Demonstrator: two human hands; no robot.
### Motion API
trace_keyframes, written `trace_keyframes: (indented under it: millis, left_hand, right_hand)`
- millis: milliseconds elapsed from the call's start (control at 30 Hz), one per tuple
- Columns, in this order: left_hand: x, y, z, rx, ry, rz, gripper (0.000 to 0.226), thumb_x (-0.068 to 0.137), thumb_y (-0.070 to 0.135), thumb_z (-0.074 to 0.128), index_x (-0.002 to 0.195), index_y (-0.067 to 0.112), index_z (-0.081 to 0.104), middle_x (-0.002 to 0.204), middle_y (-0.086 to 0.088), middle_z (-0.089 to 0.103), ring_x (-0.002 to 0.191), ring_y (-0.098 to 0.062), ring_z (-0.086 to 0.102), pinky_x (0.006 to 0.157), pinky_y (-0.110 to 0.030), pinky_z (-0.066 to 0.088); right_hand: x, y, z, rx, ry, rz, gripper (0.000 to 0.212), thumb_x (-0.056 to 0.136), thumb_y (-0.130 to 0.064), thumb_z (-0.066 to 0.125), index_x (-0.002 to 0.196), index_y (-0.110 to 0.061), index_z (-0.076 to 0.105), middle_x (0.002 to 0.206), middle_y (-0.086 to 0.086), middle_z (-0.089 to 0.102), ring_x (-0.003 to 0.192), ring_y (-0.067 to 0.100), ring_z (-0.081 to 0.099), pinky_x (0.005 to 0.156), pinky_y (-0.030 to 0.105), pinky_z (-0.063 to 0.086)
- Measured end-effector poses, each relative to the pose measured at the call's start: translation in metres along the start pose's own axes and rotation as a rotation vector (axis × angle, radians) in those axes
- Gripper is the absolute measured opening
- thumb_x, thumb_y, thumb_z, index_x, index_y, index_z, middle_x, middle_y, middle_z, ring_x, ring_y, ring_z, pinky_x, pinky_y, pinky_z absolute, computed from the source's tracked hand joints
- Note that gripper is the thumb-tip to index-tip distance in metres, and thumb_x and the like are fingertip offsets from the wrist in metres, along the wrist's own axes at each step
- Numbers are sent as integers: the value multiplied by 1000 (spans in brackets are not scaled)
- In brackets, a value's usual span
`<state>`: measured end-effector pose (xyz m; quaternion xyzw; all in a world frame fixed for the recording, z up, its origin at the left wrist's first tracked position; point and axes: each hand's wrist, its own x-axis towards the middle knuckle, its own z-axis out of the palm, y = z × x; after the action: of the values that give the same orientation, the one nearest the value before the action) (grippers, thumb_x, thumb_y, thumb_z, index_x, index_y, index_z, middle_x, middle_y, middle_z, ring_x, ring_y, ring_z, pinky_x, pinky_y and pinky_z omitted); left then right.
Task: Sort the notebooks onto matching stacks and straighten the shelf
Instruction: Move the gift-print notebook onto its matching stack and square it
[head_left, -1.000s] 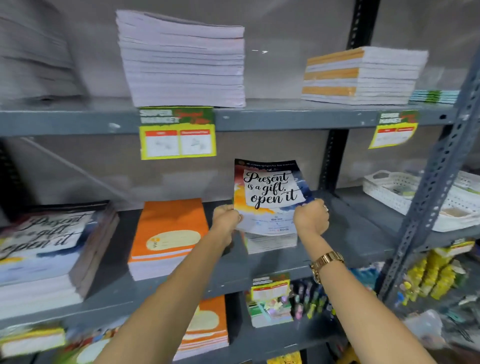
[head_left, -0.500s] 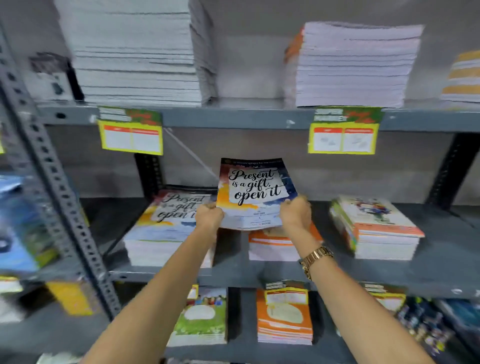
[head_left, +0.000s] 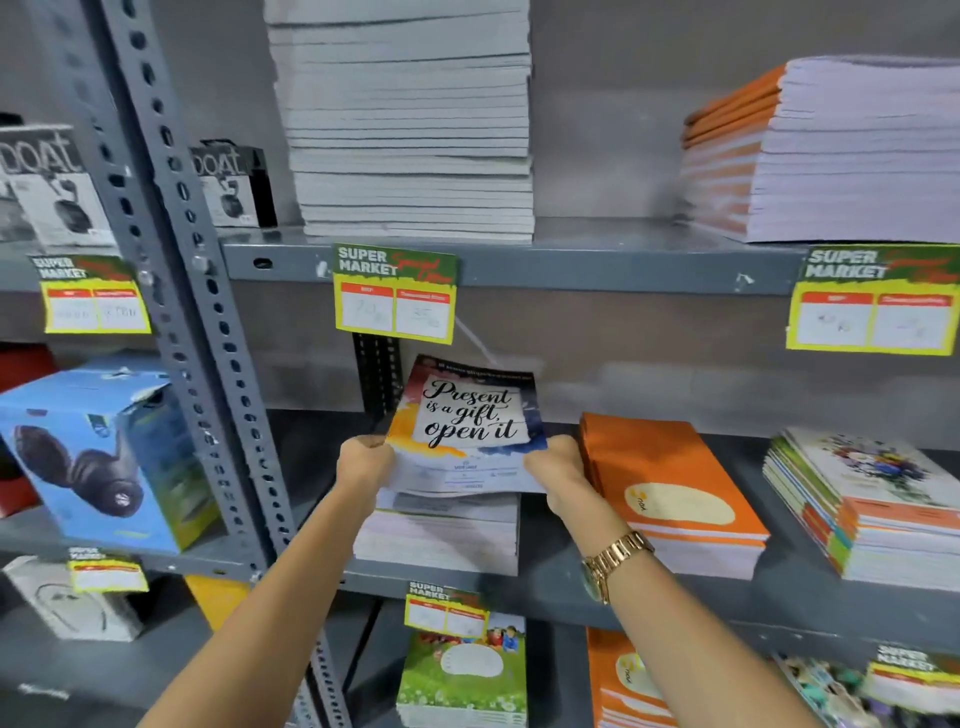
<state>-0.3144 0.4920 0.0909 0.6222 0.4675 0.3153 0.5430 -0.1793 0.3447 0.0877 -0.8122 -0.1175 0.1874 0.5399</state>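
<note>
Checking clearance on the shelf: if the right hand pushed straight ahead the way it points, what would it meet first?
Probably the grey back wall; the right hand points past the orange notebook stack beside it, though depth is unclear.

"Present is a gift" on notebook (head_left: 467, 431)
</note>
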Motion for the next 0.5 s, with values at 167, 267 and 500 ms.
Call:
trace_keyframes:
  millis: [167,267,500]
  left_hand:
    - [20,-14,-12,99,-9,43,23,84,-8,45,93,0,64,91,-12,58,86,-28,53,76,-30,37]
    - [24,-21,-12,144,60,54,41,84,-6,50,52,19,44,63,0,39,63,-19,36,68,-28,31]
    - [21,-21,-15,372,93,185,29,81,-8,46,69,7,68,88,-17,60,81,-33,55,76,-32,45]
  right_hand:
    - [-1,6,16,-3,-63,37,34,82,3,61,116,4,55,115,17,62,93,24,54,76,28,43]
    - [-5,12,17,-59,-58,25,34,84,-1,65,116,2,54,118,15,57,109,28,56,83,29,44]
    - [-12,21,26,-267,-10,-155,14,80,-6,69,86,-12,57,109,11,63,98,24,61,70,22,40]
